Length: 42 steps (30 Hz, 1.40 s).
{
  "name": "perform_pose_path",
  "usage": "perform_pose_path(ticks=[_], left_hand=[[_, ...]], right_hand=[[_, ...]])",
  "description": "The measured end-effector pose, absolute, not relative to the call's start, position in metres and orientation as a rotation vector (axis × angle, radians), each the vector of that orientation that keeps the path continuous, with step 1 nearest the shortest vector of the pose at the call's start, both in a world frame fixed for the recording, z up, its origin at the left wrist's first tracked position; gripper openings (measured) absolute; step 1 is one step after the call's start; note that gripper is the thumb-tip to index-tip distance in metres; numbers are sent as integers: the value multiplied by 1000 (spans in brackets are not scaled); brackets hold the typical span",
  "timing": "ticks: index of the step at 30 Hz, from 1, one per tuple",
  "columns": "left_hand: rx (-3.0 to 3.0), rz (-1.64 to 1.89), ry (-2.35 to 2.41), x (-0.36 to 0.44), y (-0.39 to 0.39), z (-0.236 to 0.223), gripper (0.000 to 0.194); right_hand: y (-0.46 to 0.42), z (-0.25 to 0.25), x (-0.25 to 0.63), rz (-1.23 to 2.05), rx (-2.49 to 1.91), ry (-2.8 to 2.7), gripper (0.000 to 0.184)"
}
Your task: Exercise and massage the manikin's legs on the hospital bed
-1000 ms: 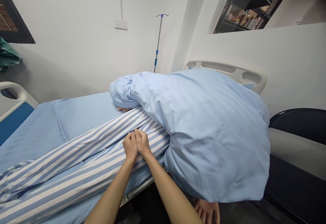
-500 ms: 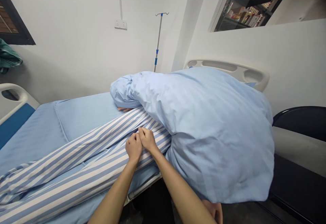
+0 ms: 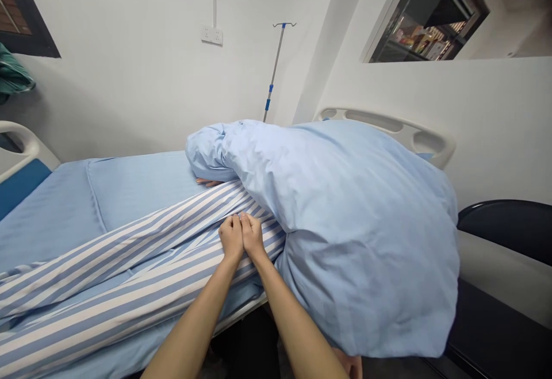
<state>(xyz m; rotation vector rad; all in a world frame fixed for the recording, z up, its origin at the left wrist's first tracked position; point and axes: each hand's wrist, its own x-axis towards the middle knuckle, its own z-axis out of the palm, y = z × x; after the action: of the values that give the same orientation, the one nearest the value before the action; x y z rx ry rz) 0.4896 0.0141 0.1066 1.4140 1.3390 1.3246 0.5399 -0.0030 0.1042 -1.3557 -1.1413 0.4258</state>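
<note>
Behind the white bed headboard (image 3: pixel 379 120), a metal IV pole (image 3: pixel 275 68) with blue fittings and a white wall socket (image 3: pixel 211 35); right of it, a black padded seat (image 3: pixel 504 224) and, higher, a window onto stocked shelves (image 3: pixel 426 22).

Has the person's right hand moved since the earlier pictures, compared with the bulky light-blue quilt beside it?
Yes: the right hand has shifted slightly toward the bulky light-blue quilt, so the gap is smaller.
</note>
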Motion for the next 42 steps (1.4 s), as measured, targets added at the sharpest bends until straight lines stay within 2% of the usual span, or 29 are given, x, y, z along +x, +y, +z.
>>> perform_pose_path(ticks=[6, 10, 16, 23, 28, 35, 39, 42], left_hand=[[1632, 1213, 1425, 487, 11, 104, 34], [1719, 1105, 1518, 490, 11, 105, 31], [1715, 1023, 1588, 494, 8, 102, 30], [1657, 1040, 1282, 469, 12, 100, 32], [1613, 1044, 1316, 368, 22, 94, 34], [1803, 1081, 1807, 147, 9, 112, 37], [2001, 825, 2294, 43, -10, 114, 29], [2007, 582, 2478, 6, -16, 104, 27]], right_hand=[[-1, 107, 546, 418, -1372, -1217, 36], [1, 116, 563, 237, -1516, -1392, 36], [11, 107, 581, 256, -1611, -1268, 38], [8, 103, 577, 177, -1726, -1318, 39], [5, 105, 576, 159, -1788, -1340, 39], [7, 100, 575, 106, -1852, -1378, 39], [11, 97, 578, 74, -1899, -1410, 39], [12, 96, 578, 46, -1936, -1423, 40]])
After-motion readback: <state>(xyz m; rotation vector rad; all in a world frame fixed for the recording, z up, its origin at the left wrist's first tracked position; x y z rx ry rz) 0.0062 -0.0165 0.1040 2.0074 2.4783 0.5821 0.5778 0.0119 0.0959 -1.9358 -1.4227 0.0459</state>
